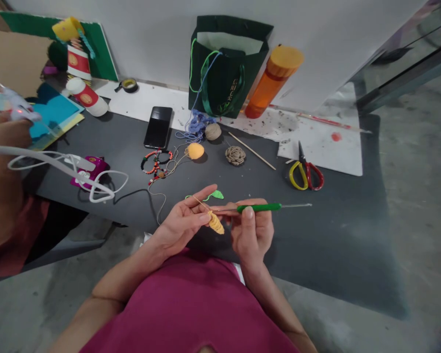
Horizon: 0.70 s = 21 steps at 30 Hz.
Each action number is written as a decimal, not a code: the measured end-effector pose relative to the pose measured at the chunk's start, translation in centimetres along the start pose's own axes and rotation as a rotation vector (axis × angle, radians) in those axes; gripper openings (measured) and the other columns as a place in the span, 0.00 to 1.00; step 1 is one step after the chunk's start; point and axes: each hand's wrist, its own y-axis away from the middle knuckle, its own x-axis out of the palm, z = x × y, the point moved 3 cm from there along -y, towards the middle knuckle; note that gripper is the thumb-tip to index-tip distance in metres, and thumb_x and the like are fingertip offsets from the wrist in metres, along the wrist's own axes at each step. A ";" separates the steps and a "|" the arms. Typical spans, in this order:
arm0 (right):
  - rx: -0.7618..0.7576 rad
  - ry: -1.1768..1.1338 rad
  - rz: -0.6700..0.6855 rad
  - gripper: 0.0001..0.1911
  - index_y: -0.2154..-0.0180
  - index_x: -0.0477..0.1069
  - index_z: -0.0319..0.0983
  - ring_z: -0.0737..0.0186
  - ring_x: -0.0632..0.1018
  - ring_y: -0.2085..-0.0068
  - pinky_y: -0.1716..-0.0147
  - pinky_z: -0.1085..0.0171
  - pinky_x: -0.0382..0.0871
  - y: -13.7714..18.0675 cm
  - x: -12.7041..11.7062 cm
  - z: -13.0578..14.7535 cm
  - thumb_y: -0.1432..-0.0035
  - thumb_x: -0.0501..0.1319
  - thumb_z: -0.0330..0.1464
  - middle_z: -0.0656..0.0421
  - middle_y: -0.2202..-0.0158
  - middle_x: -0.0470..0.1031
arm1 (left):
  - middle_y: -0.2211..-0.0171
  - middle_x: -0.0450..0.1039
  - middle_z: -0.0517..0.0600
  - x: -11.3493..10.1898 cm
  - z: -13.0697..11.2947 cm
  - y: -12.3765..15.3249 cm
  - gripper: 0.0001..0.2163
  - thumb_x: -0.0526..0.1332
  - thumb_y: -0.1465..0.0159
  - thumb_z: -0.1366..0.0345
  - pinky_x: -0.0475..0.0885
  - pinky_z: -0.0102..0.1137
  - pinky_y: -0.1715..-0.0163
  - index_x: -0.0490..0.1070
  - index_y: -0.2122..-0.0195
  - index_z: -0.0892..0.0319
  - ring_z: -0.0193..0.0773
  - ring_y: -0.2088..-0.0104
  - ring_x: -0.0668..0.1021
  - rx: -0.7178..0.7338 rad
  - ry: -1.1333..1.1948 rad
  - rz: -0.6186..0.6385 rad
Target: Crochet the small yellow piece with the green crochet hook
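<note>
Between the thumb and fingers of my left hand (185, 218) is a small yellow crochet piece (216, 223), with a strand of yellow yarn running up over the raised index finger. My right hand (253, 233) grips a crochet hook (259, 208) by its green handle, thumb on top. One thin metal end points right; the other reaches left to the yellow piece. Whether a loop sits on the hook is too small to tell. Just beyond my hands lies a green crocheted leaf (217, 194) with a green yarn tail. A yellow yarn ball (195, 151) rests farther back on the dark table.
Scissors (306, 169) lie to the right, near a wooden stick (252, 150) and a coiled brown cord (235, 155). Behind stand a green paper bag (220, 68) and an orange bottle (272, 83). A phone (158, 127) and beaded bracelets (155, 163) lie left. Another person's hand (7, 130) is at far left.
</note>
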 end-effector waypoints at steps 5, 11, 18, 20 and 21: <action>0.155 -0.171 0.129 0.09 0.62 0.72 0.47 0.64 0.79 0.78 0.76 0.64 0.75 -0.6 1.3 0.2 0.34 0.63 0.44 0.66 0.77 0.79 | 0.68 0.82 0.48 0.4 0.2 -0.1 0.24 0.79 0.51 0.66 0.73 0.31 0.54 0.83 0.51 0.53 0.35 0.62 0.82 0.013 -0.035 0.078; -0.017 -0.084 0.099 0.08 0.63 0.74 0.46 0.61 0.84 0.70 0.66 0.59 0.80 -0.2 1.9 -0.4 0.35 0.64 0.42 0.63 0.71 0.82 | 0.62 0.84 0.47 0.4 -0.1 0.0 0.25 0.78 0.49 0.68 0.75 0.28 0.54 0.82 0.49 0.49 0.31 0.62 0.81 0.216 -0.187 -0.041; -0.659 0.423 0.239 0.16 0.51 0.79 0.50 0.58 0.85 0.60 0.63 0.56 0.78 0.0 1.7 1.6 0.38 0.66 0.26 0.57 0.54 0.87 | 0.69 0.80 0.45 -0.1 -0.3 0.0 0.29 0.78 0.48 0.67 0.75 0.27 0.58 0.79 0.44 0.52 0.31 0.66 0.77 0.423 -0.287 -0.172; -0.645 0.373 0.194 0.17 0.51 0.79 0.51 0.59 0.85 0.60 0.63 0.57 0.78 -0.1 1.9 1.4 0.38 0.66 0.25 0.58 0.54 0.87 | 0.69 0.79 0.44 -0.1 -0.1 -0.2 0.29 0.78 0.48 0.67 0.74 0.26 0.58 0.79 0.43 0.52 0.30 0.66 0.77 0.380 -0.254 -0.150; -0.579 0.289 0.177 0.15 0.52 0.79 0.51 0.59 0.85 0.60 0.63 0.56 0.78 -0.2 2.0 1.1 0.37 0.65 0.27 0.60 0.57 0.87 | 0.69 0.79 0.44 -0.1 -0.1 -0.3 0.30 0.78 0.49 0.68 0.74 0.26 0.58 0.79 0.43 0.52 0.29 0.67 0.77 0.328 -0.225 -0.129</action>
